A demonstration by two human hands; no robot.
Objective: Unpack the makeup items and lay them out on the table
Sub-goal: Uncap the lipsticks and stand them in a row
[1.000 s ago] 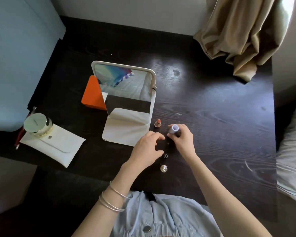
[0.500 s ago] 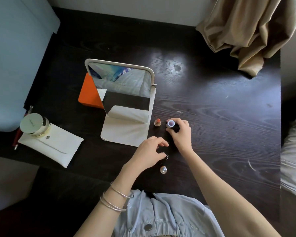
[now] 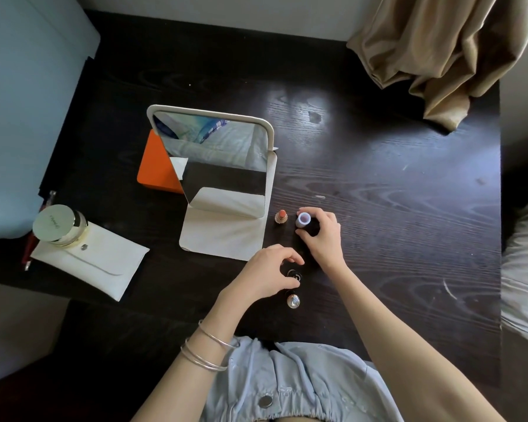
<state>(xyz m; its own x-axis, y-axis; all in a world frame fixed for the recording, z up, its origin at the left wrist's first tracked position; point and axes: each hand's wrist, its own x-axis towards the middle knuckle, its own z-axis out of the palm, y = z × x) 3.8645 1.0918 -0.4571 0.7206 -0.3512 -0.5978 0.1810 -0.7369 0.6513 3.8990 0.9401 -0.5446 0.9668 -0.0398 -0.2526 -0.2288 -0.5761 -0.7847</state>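
Item 1, right hand (image 3: 320, 236): its fingers (image 3: 307, 210) are curled round a small lilac tube (image 3: 303, 220), standing upright on the dark worktop (image 3: 393, 208). Its base is hidden by the palm, so whether it is fully set down cannot be told.

Item 2, left hand (image 3: 267, 274): its fingertips (image 3: 296, 259) are bent down over a black-capped item (image 3: 294, 275) lying just beneath them; they seem to pinch or touch its near side, though the contact is partly hidden.

Item 3, uncapped orange lipstick (image 3: 281, 216): upright, just to the outer side of the right fingers, close beside the lilac tube, at the edge of the folding mirror (image 3: 214, 159).

Item 4, silver-topped item (image 3: 293, 301): upright, just behind the left fingers, toward the person.

Item 5, white pouch (image 3: 89, 263): well apart from both hands, with a round jar (image 3: 58, 224) resting on it.

Risks, as a judgement: the 4 small items stand crowded between the 2 hands. A careless release of the lilac tube could nudge the lipstick over, and its bare tip would smear the worktop. The left wrist, drawing back, could topple the silver-topped item.

Change from 0.5 s earlier: the lilac tube has kept its place beside the lipstick, and the right hand's grasp looks much the same. The left fingers have lowered closer onto the black-capped item.
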